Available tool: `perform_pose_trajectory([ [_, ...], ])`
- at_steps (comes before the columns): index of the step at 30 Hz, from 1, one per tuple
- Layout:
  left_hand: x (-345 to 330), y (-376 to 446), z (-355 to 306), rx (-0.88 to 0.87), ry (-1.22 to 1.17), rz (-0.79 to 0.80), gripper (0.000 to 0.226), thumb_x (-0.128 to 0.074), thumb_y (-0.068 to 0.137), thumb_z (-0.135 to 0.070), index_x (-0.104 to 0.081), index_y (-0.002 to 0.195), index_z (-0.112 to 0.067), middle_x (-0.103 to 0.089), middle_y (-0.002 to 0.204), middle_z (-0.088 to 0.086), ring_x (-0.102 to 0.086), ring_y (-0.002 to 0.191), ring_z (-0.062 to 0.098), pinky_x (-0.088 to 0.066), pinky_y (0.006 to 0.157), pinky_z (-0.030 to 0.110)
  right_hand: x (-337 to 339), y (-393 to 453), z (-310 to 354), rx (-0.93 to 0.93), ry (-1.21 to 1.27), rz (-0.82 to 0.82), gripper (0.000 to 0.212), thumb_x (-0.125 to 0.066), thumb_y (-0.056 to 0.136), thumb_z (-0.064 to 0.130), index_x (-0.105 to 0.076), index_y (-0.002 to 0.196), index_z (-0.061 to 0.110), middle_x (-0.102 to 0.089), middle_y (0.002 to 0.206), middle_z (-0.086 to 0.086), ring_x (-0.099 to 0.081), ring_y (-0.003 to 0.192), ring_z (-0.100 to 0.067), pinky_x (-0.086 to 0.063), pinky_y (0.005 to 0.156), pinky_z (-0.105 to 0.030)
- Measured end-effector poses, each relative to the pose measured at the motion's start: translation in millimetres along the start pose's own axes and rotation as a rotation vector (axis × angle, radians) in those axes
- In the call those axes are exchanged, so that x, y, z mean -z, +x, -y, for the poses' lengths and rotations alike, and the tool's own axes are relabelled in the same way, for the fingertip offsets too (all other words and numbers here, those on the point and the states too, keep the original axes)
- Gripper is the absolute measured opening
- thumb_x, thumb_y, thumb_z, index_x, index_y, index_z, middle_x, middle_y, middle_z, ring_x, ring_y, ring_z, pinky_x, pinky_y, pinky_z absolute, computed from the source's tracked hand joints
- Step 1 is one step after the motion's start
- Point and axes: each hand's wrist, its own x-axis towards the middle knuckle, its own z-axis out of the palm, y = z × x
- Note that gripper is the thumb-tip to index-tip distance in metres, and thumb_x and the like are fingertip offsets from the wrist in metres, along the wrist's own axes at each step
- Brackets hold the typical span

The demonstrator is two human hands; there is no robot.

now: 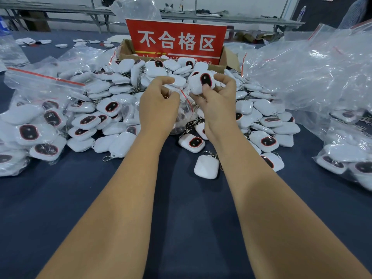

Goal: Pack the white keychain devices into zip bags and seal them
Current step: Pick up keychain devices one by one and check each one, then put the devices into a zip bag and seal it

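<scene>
A large heap of white keychain devices, each with a dark red-rimmed oval window, covers the middle of the dark blue table. My right hand grips one white keychain device just above the heap, its oval window facing me. My left hand pinches the mouth of a small clear zip bag with a red seal strip; the bag hangs between my hands and holds at least one device. The device sits right beside the bag's opening.
Filled zip bags pile up at the left and filled zip bags at the right. Empty clear bags heap at the upper right. A cardboard box with a red sign stands behind the heap. Bare blue table lies in front.
</scene>
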Motion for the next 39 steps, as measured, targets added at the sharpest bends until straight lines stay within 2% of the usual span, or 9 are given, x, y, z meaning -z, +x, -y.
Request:
perform_pose_trajectory([
  [7, 4, 0, -3, 0.006, -0.092, -0.114, 0.029, -0.053, 0.087, -0.008, -0.058, 0.104, -0.031, -0.053, 0.071, -0.012, -0.051, 0.063, 0.001, -0.043, 0.063, 0.015, -1, -5, -7, 0.117, -0.433, 0.211, 0.016, -0.066, 0.093, 0.015, -0.059, 0.106, 0.022, -0.061, 0.097, 0.006, -0.059, 0.089, -0.006, -0.046, 0.073, -0.010],
  [11, 9, 3, -6, 0.012, -0.236, -0.221, 0.025, -0.055, 0.090, -0.007, -0.061, 0.106, -0.026, -0.060, 0.082, -0.004, -0.057, 0.073, 0.008, -0.049, 0.071, 0.022, 0, -8, -4, 0.127, -0.471, 0.371, 0.031, -0.068, 0.092, 0.027, -0.067, 0.123, 0.024, -0.063, 0.121, 0.012, -0.053, 0.117, 0.003, -0.043, 0.099, -0.019],
  [15, 12, 7, -8, -0.006, -0.410, -0.228, 0.027, -0.055, 0.091, -0.004, -0.063, 0.114, -0.016, -0.065, 0.093, 0.002, -0.061, 0.086, 0.008, -0.050, 0.082, 0.020, 1, -12, -7, 0.135, -0.591, 0.500, 0.052, -0.073, 0.088, 0.026, -0.056, 0.137, 0.025, -0.062, 0.108, 0.027, -0.061, 0.096, 0.009, -0.047, 0.080, -0.007],
  [17, 12, 7, -11, 0.023, -0.524, -0.164, 0.030, -0.052, 0.091, -0.002, -0.065, 0.115, -0.012, -0.065, 0.095, 0.006, -0.060, 0.085, 0.011, -0.050, 0.081, 0.023, 0, -10, -10, 0.153, -0.648, 0.468, 0.049, -0.069, 0.092, 0.028, -0.055, 0.139, 0.022, -0.063, 0.123, 0.013, -0.060, 0.108, -0.004, -0.047, 0.090, -0.012],
  [21, 15, 7, -17, 0.050, -0.599, -0.044, 0.031, -0.043, 0.091, -0.005, -0.066, 0.109, -0.015, -0.069, 0.086, 0.008, -0.062, 0.082, 0.016, -0.052, 0.080, 0.027, 2, -3, -10, 0.098, -0.442, 0.257, 0.014, -0.059, 0.099, 0.017, -0.072, 0.100, 0.020, -0.070, 0.094, -0.005, -0.065, 0.088, -0.022, -0.056, 0.089, -0.046],
  [28, 18, 8, -9, 0.025, -0.186, -0.123, 0.022, -0.053, 0.091, -0.014, -0.066, 0.099, -0.030, -0.066, 0.098, -0.016, -0.060, 0.092, -0.003, -0.044, 0.078, 0.012, 10, 7, 2, -0.032, 0.067, 0.019, 0.033, -0.063, 0.089, -0.001, -0.071, 0.094, 0.031, -0.075, 0.095, 0.006, -0.068, 0.074, -0.011, -0.055, 0.059, -0.029],
  [31, 19, 9, -2, 0.181, -0.202, 0.084, 0.030, -0.057, 0.093, -0.031, -0.058, 0.123, -0.030, -0.061, 0.117, -0.012, -0.057, 0.107, 0.003, -0.046, 0.092, 0.026, 17, 9, 9, -0.023, 0.256, 0.017, 0.043, -0.055, 0.089, -0.007, -0.063, 0.110, 0.029, -0.076, 0.093, 0.001, -0.071, 0.067, -0.009, -0.053, 0.052, -0.025],
  [35, 16, 3, 1, 0.243, -0.223, 0.405, 0.055, -0.057, 0.083, -0.062, -0.061, 0.127, -0.030, -0.068, 0.121, -0.007, -0.064, 0.113, 0.012, -0.046, 0.102, 0.043, 15, 10, 11, -0.044, 0.283, -0.010, 0.035, -0.063, 0.086, -0.007, -0.061, 0.110, 0.018, -0.071, 0.101, -0.012, -0.071, 0.075, -0.019, -0.060, 0.068, -0.037],
  [39, 19, 3, 3, 0.244, -0.157, 0.483, 0.065, -0.047, 0.081, -0.078, -0.064, 0.123, -0.032, -0.069, 0.121, -0.009, -0.063, 0.114, 0.012, -0.043, 0.104, 0.041, 13, 11, 7, -0.124, 0.148, -0.019, 0.020, -0.073, 0.084, 0.001, -0.065, 0.103, 0.002, -0.075, 0.087, -0.015, -0.071, 0.073, -0.026, -0.060, 0.077, -0.046],
])
